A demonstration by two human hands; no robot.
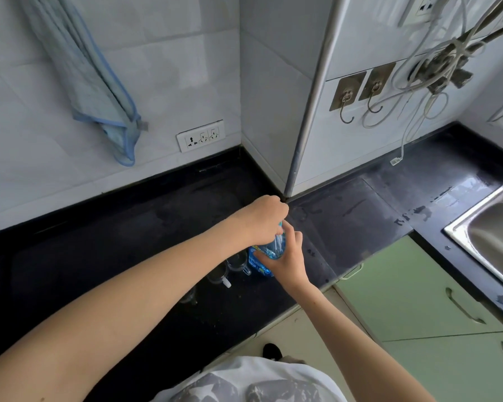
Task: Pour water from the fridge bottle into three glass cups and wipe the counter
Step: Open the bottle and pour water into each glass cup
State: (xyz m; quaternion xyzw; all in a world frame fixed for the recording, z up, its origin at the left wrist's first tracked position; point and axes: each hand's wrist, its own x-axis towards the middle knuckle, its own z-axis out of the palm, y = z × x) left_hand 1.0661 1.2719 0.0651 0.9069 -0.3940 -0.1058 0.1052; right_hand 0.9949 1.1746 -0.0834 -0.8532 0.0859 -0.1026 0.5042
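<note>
Black counter (105, 256) runs along the tiled wall and turns the corner toward the steel sink (488, 236). Wet streaks show on the stretch nearest the sink; that is likely the part the wiping step will have to cover.

Blue-edged cloth (99, 91) hangs on the wall at upper left, well apart from the work spot. Judged to be the wiping cloth, hung clear so it stays dry until needed; not yet touched.

Fridge bottle (266, 253), blue label, stands upright on the counter near its front edge, just right of the cups.

Right hand (288, 262) is wrapped round the bottle's body from the right side, fingers curled on it. Judgement: it steadies the bottle so the top can be turned without the base sliding.

Left hand (266, 220) comes over from the left and closes down on the bottle's neck, fingers curled round the top. The cap itself is hidden under the hand; cannot tell whether it is on, loose or off. Judgement: uncapping or recapping.

3 glass cups (238, 264) stand in a diagonal row just left of the bottle, handles toward the counter edge, close together so pouring needs little travel. Fill level cannot be read against the dark surface.
</note>
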